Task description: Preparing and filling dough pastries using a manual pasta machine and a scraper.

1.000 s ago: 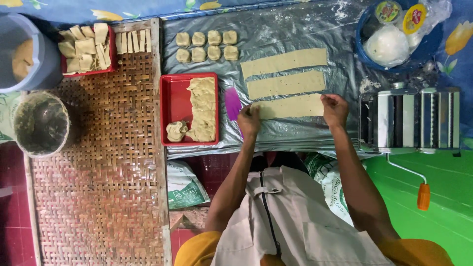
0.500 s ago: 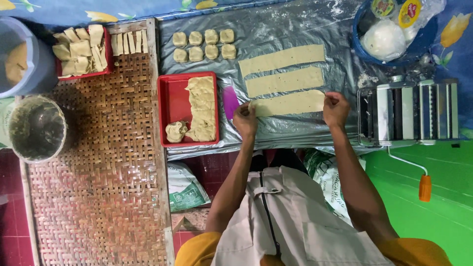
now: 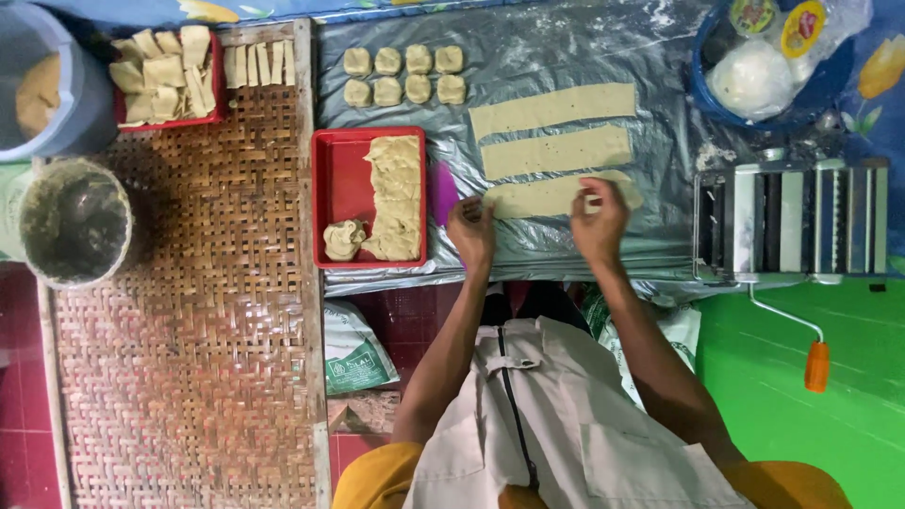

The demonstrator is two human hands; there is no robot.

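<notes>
Three long flat dough strips lie side by side on a grey plastic sheet [image 3: 566,47]. Both my hands are on the nearest dough strip [image 3: 533,199]. My left hand [image 3: 470,229] pinches its left end. My right hand [image 3: 600,221] grips the strip near its right end, with a bit of dough lifted between the fingers. The middle strip [image 3: 556,151] and the far strip [image 3: 551,108] lie untouched beyond them. A purple scraper [image 3: 441,191] rests just left of my left hand.
A red tray [image 3: 337,170] with rough dough sits left of the scraper. Several small dough squares [image 3: 403,75] lie beyond it. A hand-crank pasta roller [image 3: 792,221] stands at right, a blue bowl [image 3: 702,90] behind it. A woven mat [image 3: 179,320], another red tray of cut pieces [image 3: 165,71] and two buckets [image 3: 66,221] are at left.
My right hand has slid left along the nearest strip from its right end, taking some dough with it. My left hand has stayed at the left end.
</notes>
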